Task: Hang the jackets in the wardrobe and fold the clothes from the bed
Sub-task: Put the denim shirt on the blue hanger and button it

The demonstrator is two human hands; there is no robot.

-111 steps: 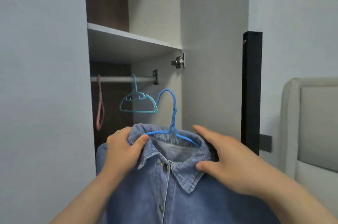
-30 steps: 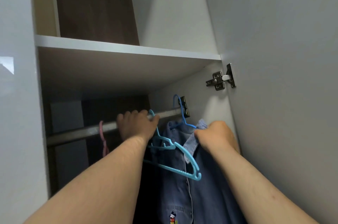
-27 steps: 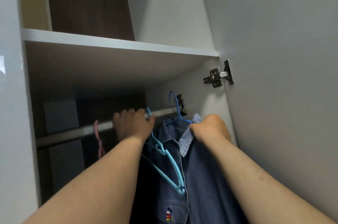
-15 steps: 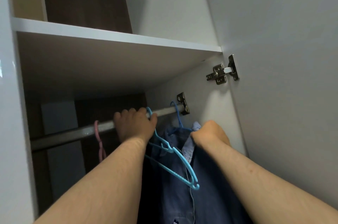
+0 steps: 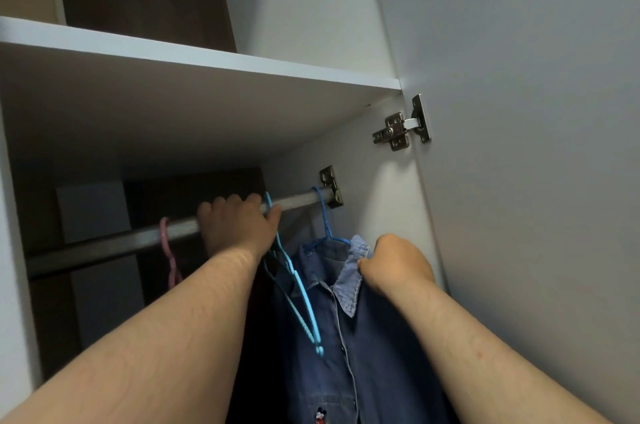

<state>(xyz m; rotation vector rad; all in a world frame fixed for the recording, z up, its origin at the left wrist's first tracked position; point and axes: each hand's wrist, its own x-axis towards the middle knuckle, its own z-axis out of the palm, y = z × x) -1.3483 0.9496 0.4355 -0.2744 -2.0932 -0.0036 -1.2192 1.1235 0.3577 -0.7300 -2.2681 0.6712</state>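
A blue denim jacket hangs on a dark blue hanger whose hook sits over the metal wardrobe rail near its right bracket. My right hand is closed on the jacket's collar. My left hand wraps over the rail, just left of an empty light blue hanger that dangles tilted in front of the jacket. The jacket's lower part runs out of view.
A pink hanger hangs further left on the rail. A white shelf sits above the rail. The open wardrobe door with its metal hinge stands close on the right.
The jacket went from in front of the wardrobe onto the rail. In the last second its hanger hook settled near the right bracket and the light blue hanger kept swinging; my hands held their places.
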